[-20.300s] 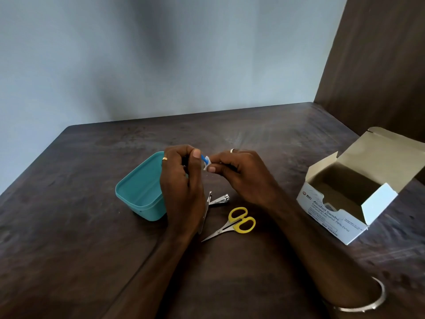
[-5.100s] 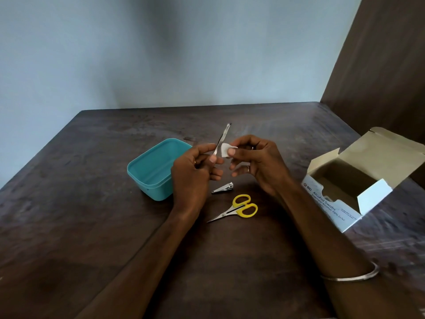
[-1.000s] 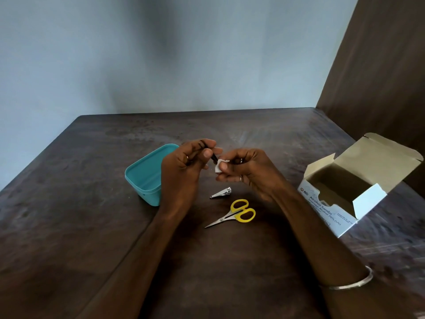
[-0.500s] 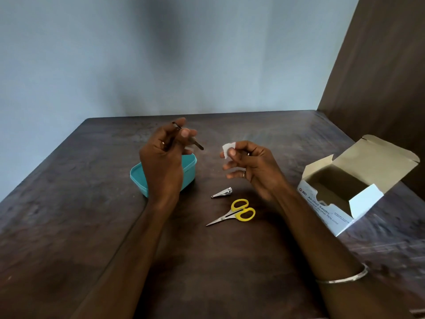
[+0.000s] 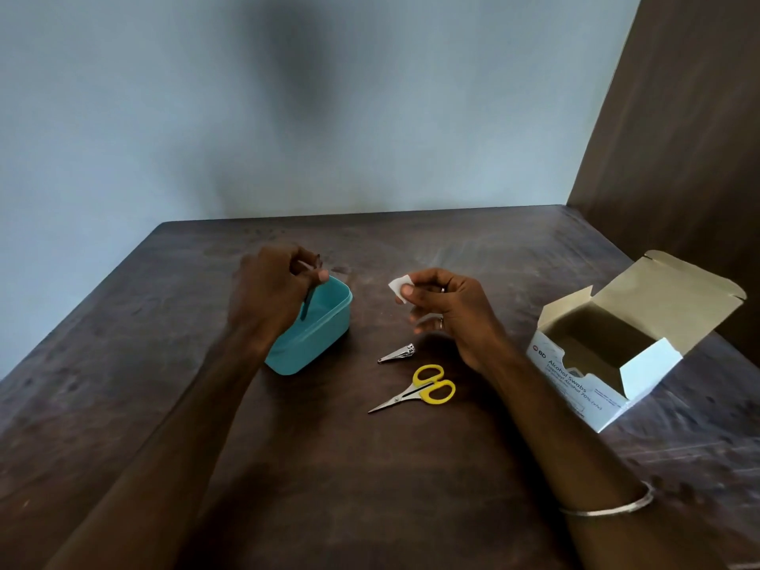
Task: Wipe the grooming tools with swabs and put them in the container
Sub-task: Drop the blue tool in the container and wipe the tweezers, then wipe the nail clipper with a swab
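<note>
My left hand hovers over the teal container and pinches a slim metal grooming tool, whose tip points down into the container. My right hand is to the right of the container and pinches a small white swab between thumb and fingers. A metal nail clipper lies on the table below my right hand. Yellow-handled scissors lie just in front of the clipper.
An open white box of alcohol swabs stands at the right with its lid flap up. The dark wooden table meets a pale wall at the back and a brown panel at the right.
My left hand has carried the slim metal tool away from the swab and left over the container, tipping its point downward. My right hand stays put with the swab.
</note>
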